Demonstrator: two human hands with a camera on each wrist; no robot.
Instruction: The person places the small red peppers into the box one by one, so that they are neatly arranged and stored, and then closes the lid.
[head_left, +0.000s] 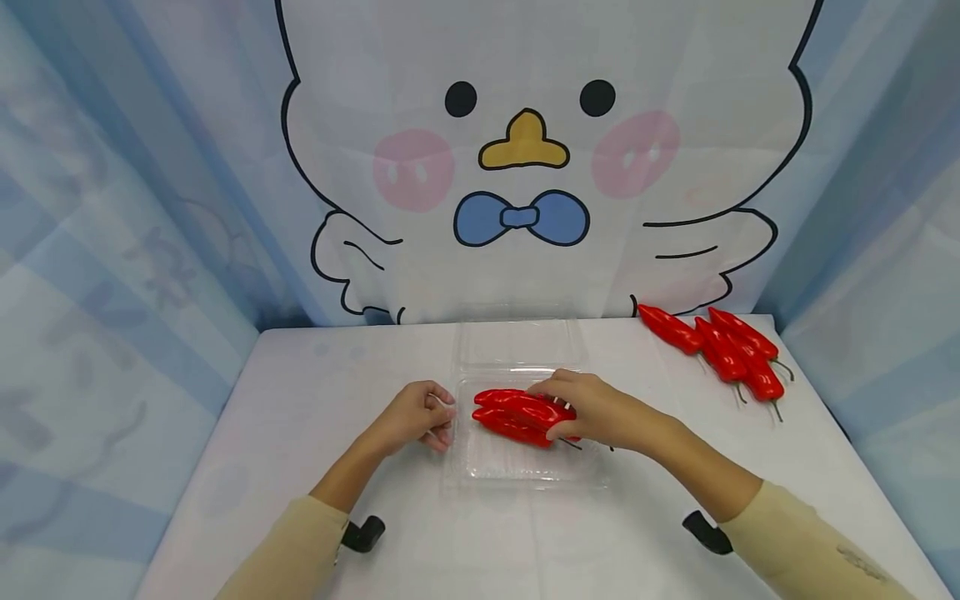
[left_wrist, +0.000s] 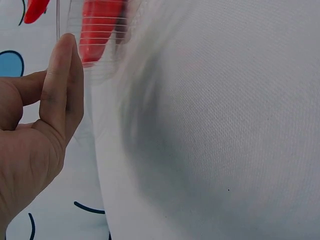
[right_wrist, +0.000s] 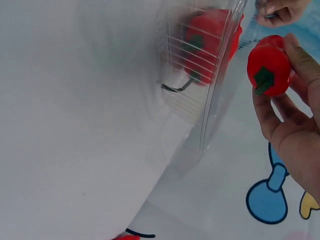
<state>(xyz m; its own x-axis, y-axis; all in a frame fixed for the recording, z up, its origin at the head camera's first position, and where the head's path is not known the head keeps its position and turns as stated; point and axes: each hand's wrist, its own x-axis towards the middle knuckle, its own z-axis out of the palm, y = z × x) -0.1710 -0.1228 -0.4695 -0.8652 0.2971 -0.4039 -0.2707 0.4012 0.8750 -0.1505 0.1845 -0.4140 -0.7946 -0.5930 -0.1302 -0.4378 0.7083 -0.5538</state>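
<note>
A clear plastic clamshell container (head_left: 510,475) lies open on the table, its lid (head_left: 517,343) folded back to the far side. Red peppers (head_left: 510,428) with green stems lie side by side in its tray. My right hand (head_left: 581,408) grips another red pepper (right_wrist: 269,65) between thumb and fingers, over the tray, stem toward the wrist. At the container's left rim is my left hand (head_left: 420,414), holding nothing; its fingertips (left_wrist: 65,47) reach the clear edge in the left wrist view.
Several more red peppers (head_left: 723,350) lie in a loose pile at the table's far right corner. A white cloth covers the table (head_left: 300,375). Behind it hangs a curtain (head_left: 525,275) with a cartoon bird; blue curtains flank both sides.
</note>
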